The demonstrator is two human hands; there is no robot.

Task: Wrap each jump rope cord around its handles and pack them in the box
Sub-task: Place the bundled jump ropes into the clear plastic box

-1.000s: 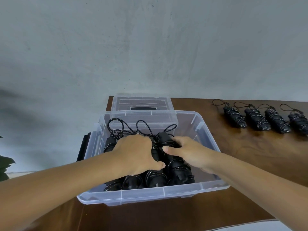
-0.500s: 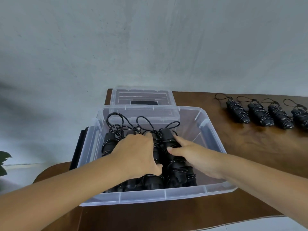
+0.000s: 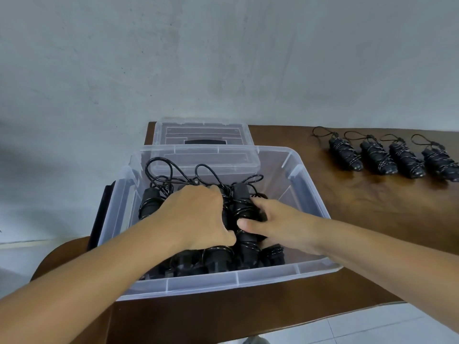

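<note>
I see both hands down inside the clear plastic box [image 3: 248, 279], which sits on the brown wooden desk [image 3: 372, 214] near its left end. The packed jump ropes [image 3: 149, 202] fill the left and middle of the box: black handles lying side by side, each bundle bound by turns of thin, glossy black cord, with loose cord loops rising toward the far wall of the box. My left hand [image 3: 196, 217] lies palm down over the middle bundles, fingers curled over their far side, so I read it as gripping them. My right hand [image 3: 280, 222] comes in from the right; its thumb presses on the top of the rightmost bundle [image 3: 242, 197] and its fingers curl down the far side, so it is clamped on that bundle. The two hands nearly meet at the thumbs.

Well apart, at the far right of the desk, four more wrapped ropes [image 3: 395, 157] lie in a neat row, each a dark handle pair crossed by pale-glinting cord turns with a small loop at the far end. Behind the box rests its clear lid [image 3: 201, 131]
</note>
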